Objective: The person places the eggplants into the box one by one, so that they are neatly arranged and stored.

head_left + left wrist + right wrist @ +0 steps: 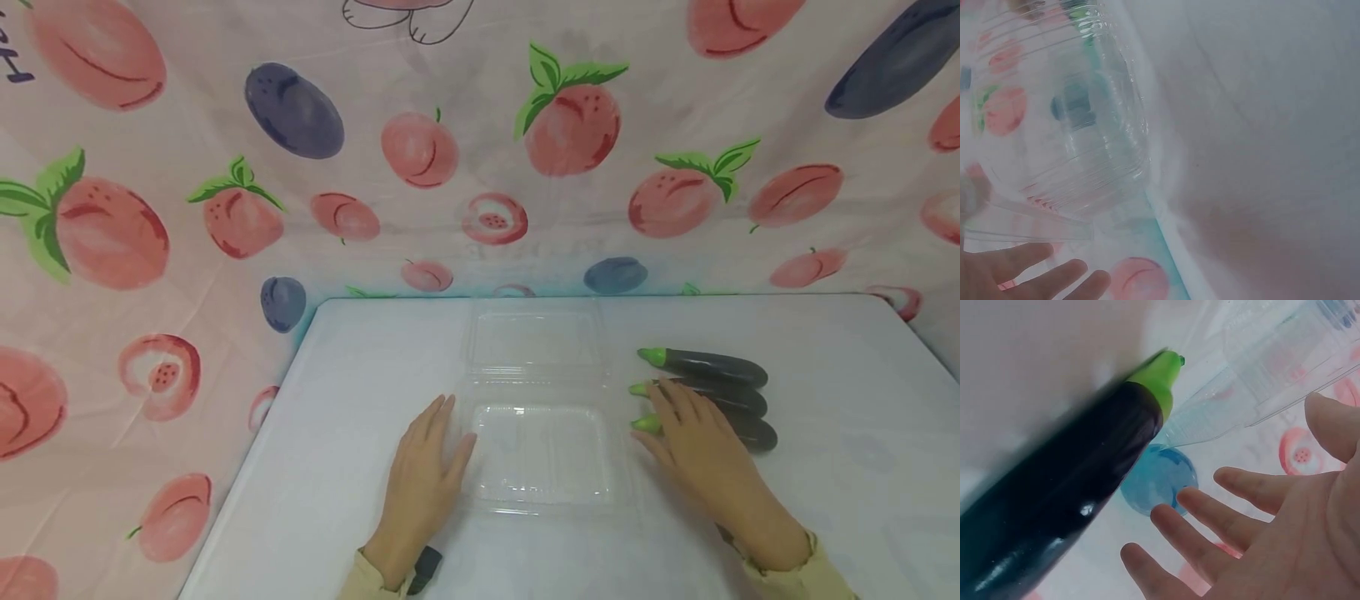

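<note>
A clear plastic clamshell box (540, 454) lies with its lid (536, 342) folded back, in the middle of the white table. My left hand (423, 471) is at the box's left edge, fingers extended and thumb near the rim; whether it touches cannot be told. To the right lie three dark eggplants with green stem ends: a far one (716, 367), a middle one (738, 398) and a near one (756, 433). Over the two nearer ones hovers or rests my right hand (701, 446), partly hiding them. In the right wrist view its fingers (1197, 531) spread loosely beside an eggplant (1072, 481), gripping nothing.
The white table (360, 358) ends at the back against a fruit-printed cloth (450, 208), which also hangs along the left side. A small black object (425, 569) is at the left wrist.
</note>
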The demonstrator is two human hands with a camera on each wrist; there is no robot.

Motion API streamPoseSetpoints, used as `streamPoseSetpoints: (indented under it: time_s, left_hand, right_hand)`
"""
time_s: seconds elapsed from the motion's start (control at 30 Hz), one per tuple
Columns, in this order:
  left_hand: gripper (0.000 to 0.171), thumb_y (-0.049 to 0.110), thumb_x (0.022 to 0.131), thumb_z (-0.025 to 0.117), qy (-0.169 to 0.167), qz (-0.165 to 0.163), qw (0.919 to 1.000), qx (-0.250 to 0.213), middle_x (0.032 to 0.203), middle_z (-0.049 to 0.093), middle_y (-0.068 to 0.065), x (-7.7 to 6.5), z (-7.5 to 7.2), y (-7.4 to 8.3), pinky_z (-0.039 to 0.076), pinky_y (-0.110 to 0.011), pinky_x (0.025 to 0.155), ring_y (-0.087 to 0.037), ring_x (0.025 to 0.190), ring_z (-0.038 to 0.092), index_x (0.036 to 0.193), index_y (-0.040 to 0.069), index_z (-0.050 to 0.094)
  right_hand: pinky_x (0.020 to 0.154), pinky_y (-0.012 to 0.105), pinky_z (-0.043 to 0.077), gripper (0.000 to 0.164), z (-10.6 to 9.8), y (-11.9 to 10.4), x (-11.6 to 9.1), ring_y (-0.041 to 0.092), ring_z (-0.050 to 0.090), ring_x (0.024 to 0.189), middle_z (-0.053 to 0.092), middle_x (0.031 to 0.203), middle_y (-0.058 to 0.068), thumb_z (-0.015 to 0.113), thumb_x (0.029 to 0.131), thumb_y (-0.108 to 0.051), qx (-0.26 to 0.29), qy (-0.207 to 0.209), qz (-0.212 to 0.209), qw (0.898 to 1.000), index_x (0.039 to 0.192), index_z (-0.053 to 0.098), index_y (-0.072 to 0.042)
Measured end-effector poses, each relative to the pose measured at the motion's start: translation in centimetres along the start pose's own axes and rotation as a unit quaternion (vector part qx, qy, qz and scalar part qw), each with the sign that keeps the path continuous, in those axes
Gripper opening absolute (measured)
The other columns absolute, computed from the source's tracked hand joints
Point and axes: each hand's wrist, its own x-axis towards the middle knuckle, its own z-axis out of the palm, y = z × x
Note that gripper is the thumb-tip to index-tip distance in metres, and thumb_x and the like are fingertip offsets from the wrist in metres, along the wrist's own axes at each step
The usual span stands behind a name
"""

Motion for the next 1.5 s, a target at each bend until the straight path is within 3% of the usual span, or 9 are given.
streamPoseSetpoints:
  time_s: [0.37,0.63,0.83,1.07,1.33,1.5]
  left_hand:
    - [0.052,0.039,0.1,0.057,0.01,-0.01,0.9996,-0.024,0.143,0.054,-0.01,0.0,0.2,-0.3,0.044,-0.047,0.11,-0.028,0.135,0.05,0.143,0.011,0.049]
    - [0.054,0.044,0.1,0.055,-0.012,-0.042,0.9971,-0.062,0.143,0.054,-0.006,0.2,0.5,-0.8,0.046,-0.049,0.108,-0.027,0.133,0.052,0.144,0.014,0.048]
    - [0.053,0.042,0.1,0.057,-0.023,-0.059,0.995,-0.078,0.139,0.057,-0.006,0.2,0.6,-1.0,0.048,-0.051,0.104,-0.027,0.127,0.057,0.144,0.014,0.048]
    - [0.05,0.038,0.101,0.055,-0.034,-0.061,0.9939,-0.085,0.135,0.061,-0.006,0.3,0.5,-0.9,0.052,-0.048,0.1,-0.025,0.121,0.06,0.145,0.015,0.047]
    - [0.046,0.022,0.1,0.058,-0.042,-0.049,0.9897,-0.128,0.133,0.061,-0.007,0.3,0.7,-1.2,0.054,-0.044,0.097,-0.024,0.116,0.063,0.144,0.011,0.049]
    - [0.045,0.019,0.1,0.057,-0.048,-0.05,0.9884,-0.135,0.129,0.065,-0.008,0.4,0.8,-1.3,0.055,-0.046,0.095,-0.025,0.112,0.066,0.144,0.012,0.048]
  right_hand:
    - [0.105,0.063,0.039,0.064,0.0,0.8,-0.2,0.05,0.047,0.125,0.048,0.137,0.031,0.064,0.095,-0.036,-0.001,-0.02,0.011,1.0,0.14,0.045,0.007]
    - [0.098,0.062,0.044,0.067,0.0,1.0,-0.3,0.049,0.05,0.121,0.052,0.132,0.031,0.074,0.087,-0.025,-0.015,-0.018,0.001,1.0,0.138,0.046,0.008]
    - [0.094,0.063,0.047,0.062,0.2,1.2,-0.4,0.048,0.05,0.12,0.053,0.13,0.031,0.074,0.087,-0.021,-0.024,-0.039,0.011,0.999,0.135,0.048,0.009]
    - [0.091,0.061,0.049,0.056,0.2,1.2,-0.4,0.047,0.055,0.114,0.056,0.122,0.03,0.078,0.084,-0.013,-0.038,-0.033,0.004,0.999,0.129,0.053,0.009]
    - [0.085,0.058,0.053,0.045,0.2,1.5,-0.5,0.046,0.057,0.107,0.055,0.114,0.028,0.07,0.077,0.014,-0.077,-0.032,-0.03,0.996,0.119,0.058,0.005]
    - [0.086,0.058,0.052,0.042,0.4,1.7,-0.5,0.043,0.057,0.104,0.057,0.11,0.024,0.07,0.075,0.014,-0.073,-0.034,-0.027,0.996,0.115,0.062,0.001]
